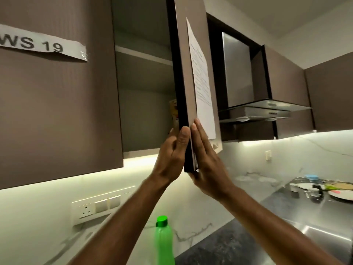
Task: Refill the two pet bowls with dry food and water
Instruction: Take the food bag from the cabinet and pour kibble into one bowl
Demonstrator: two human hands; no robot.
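A brown wall-cabinet door (188, 73) stands ajar, seen almost edge-on, with a printed sheet taped to its outer face. My left hand (172, 155) touches the door's lower inner edge, fingers up along it. My right hand (205, 159) lies flat against the outer face, at the sheet's lower corner. Inside the cabinet a yellow-and-red packet (173, 111) stands on the bottom shelf, mostly hidden behind the door. A green plastic bottle (163, 243) with a green cap stands on the counter below my arms. No pet bowls are in view.
The cabinet's upper shelf (143, 54) looks bare. A closed door at left carries a "WS 19" label (44, 44). A range hood (263, 109) hangs at right. Plates and cups (322, 190) sit on the far right counter, a steel sink (324, 234) nearer. A wall socket (95, 207) is at lower left.
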